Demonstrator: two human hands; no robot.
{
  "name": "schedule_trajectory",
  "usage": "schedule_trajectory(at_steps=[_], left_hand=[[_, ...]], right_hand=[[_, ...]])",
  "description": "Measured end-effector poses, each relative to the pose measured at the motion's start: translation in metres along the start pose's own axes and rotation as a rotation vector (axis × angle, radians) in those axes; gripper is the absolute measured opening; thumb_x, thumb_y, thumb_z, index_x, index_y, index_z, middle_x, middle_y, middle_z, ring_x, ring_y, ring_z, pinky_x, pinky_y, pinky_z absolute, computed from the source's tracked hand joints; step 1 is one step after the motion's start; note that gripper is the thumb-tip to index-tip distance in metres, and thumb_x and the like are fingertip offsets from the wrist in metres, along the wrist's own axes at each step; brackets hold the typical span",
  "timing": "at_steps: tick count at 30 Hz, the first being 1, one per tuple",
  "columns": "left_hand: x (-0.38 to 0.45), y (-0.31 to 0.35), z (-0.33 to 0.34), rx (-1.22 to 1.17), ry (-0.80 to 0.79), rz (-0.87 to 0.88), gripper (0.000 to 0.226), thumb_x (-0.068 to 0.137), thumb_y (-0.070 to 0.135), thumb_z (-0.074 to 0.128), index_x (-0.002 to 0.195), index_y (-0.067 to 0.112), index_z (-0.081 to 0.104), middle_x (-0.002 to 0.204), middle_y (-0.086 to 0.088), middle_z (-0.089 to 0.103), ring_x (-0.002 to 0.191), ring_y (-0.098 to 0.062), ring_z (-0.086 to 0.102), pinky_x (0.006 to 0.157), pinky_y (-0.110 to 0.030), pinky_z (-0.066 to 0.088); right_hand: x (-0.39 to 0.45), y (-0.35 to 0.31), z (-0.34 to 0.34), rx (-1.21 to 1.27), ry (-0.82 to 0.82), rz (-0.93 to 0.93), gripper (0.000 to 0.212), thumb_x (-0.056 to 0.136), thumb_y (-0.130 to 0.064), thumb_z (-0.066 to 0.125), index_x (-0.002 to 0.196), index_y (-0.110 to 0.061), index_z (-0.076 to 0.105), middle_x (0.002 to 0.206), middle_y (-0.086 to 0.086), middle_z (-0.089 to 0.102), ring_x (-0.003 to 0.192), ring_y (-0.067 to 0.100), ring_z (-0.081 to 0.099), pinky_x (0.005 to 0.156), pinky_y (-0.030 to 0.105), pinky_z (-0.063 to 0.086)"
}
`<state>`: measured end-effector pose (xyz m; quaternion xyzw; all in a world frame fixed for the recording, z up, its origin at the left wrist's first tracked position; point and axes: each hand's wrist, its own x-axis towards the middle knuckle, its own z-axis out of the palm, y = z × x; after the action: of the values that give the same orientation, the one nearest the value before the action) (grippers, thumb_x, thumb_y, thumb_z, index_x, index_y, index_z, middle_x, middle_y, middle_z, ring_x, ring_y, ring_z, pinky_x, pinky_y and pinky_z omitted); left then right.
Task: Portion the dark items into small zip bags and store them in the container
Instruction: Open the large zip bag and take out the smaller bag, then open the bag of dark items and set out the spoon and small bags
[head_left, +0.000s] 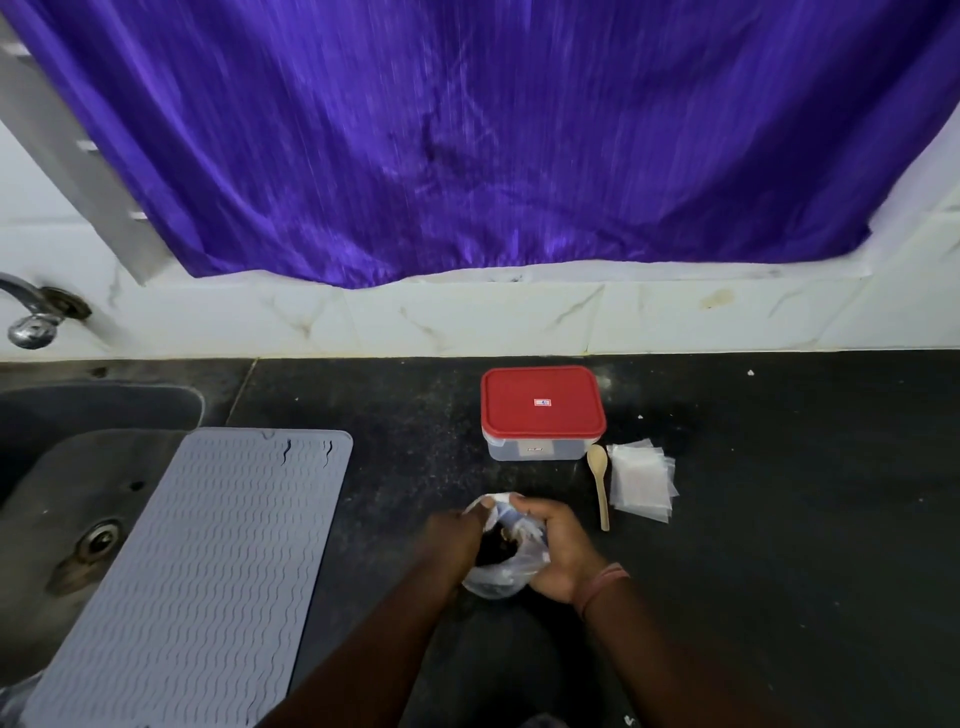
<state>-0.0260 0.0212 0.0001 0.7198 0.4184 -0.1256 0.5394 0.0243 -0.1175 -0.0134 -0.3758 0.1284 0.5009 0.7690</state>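
A clear plastic bag (506, 571) with dark items inside sits on the black counter near the front. My left hand (449, 545) grips its left edge and my right hand (556, 551) grips its right side, holding the mouth apart. Behind it stands a clear container (540, 449) with its red lid (543, 400) on. A wooden spoon (599, 483) lies to the right of the container, and a stack of small clear zip bags (641, 480) lies beside the spoon.
A grey ribbed mat (197, 571) lies at the left, partly over a steel sink (57, 519) with a tap (31, 317) above. A purple curtain (467, 145) hangs over the white tiled back wall.
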Motion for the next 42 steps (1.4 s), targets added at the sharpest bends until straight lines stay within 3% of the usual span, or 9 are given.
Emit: schedule_trajectory(at_steps=[3,9,14,17,24,27,32,38,42], left_hand=[[-0.001,0.002,-0.001,-0.111,-0.009,-0.067,0.058,0.094,0.057,0.056,0.125,0.009,0.068,0.124,-0.015,0.068,0.11,-0.028,0.066,0.1,-0.038,0.05],[0.0,-0.007,-0.01,-0.326,-0.177,-0.077,0.061,0.07,0.053,0.081,0.115,0.015,0.067,0.107,-0.016,0.073,0.094,-0.034,0.073,0.076,-0.048,0.063],[-0.001,-0.015,-0.016,-0.221,-0.154,0.009,0.044,0.084,0.041,0.077,0.117,0.013,0.065,0.106,-0.014,0.073,0.095,-0.031,0.072,0.077,-0.044,0.062],[-0.003,-0.016,-0.018,-0.086,-0.229,0.054,0.04,0.087,0.047,0.071,0.113,0.016,0.067,0.105,-0.013,0.073,0.096,-0.028,0.072,0.082,-0.048,0.062],[-0.003,-0.012,-0.016,0.216,-0.106,0.209,0.018,0.093,0.039,0.067,0.099,0.023,0.067,0.094,0.0,0.072,0.086,-0.012,0.067,0.075,-0.029,0.052],[-0.002,-0.014,-0.009,0.167,-0.075,0.227,0.035,0.076,0.023,0.084,0.105,0.019,0.065,0.097,-0.001,0.072,0.083,-0.007,0.066,0.062,-0.019,0.047],[0.011,-0.014,-0.006,0.317,0.034,0.282,0.049,0.069,0.01,0.074,0.116,0.02,0.066,0.106,-0.005,0.071,0.096,-0.018,0.068,0.079,-0.028,0.055],[0.021,0.001,-0.003,0.149,0.077,0.236,0.049,0.079,0.023,0.078,0.124,0.018,0.058,0.111,-0.006,0.068,0.098,-0.02,0.064,0.076,-0.027,0.046],[0.026,-0.002,0.001,0.157,0.173,0.222,0.047,0.084,0.03,0.064,0.13,0.018,0.061,0.122,-0.009,0.068,0.108,-0.025,0.064,0.094,-0.039,0.052]], right_hand=[[0.006,-0.007,0.0,-0.165,0.071,-0.083,0.043,0.092,-0.02,0.06,0.125,0.008,0.062,0.122,0.027,0.064,0.112,0.036,0.061,0.107,0.044,0.045],[0.003,-0.006,-0.012,-0.579,0.356,-0.077,0.032,0.092,-0.039,0.065,0.111,-0.014,0.059,0.105,0.012,0.069,0.091,0.027,0.067,0.072,0.041,0.057],[-0.003,-0.006,-0.013,-0.742,0.295,-0.059,0.033,0.093,-0.042,0.064,0.117,-0.021,0.056,0.113,0.007,0.065,0.105,0.022,0.064,0.085,0.042,0.059],[0.007,-0.008,-0.016,-0.977,0.533,-0.194,0.029,0.095,-0.041,0.058,0.113,-0.019,0.06,0.111,0.005,0.067,0.1,0.018,0.065,0.094,0.041,0.053],[0.012,-0.003,-0.018,-1.183,0.637,-0.274,0.022,0.092,-0.038,0.06,0.1,-0.018,0.057,0.102,0.003,0.067,0.096,0.02,0.063,0.08,0.031,0.045],[0.015,0.004,-0.017,-1.19,0.652,-0.332,0.016,0.094,-0.034,0.058,0.102,-0.02,0.056,0.105,0.002,0.066,0.097,0.018,0.063,0.08,0.03,0.044],[0.022,0.006,-0.022,-1.2,0.647,-0.41,0.029,0.093,-0.038,0.06,0.113,-0.017,0.058,0.112,0.005,0.059,0.096,0.018,0.059,0.086,0.03,0.046],[0.005,-0.024,-0.041,-1.377,1.08,-0.7,0.016,0.094,-0.031,0.056,0.089,-0.015,0.057,0.096,0.009,0.061,0.088,0.029,0.06,0.077,0.038,0.05],[-0.015,-0.048,-0.078,-1.683,1.308,-0.495,0.025,0.079,-0.02,0.065,0.103,-0.014,0.063,0.109,0.012,0.061,0.098,0.034,0.055,0.083,0.042,0.044]])
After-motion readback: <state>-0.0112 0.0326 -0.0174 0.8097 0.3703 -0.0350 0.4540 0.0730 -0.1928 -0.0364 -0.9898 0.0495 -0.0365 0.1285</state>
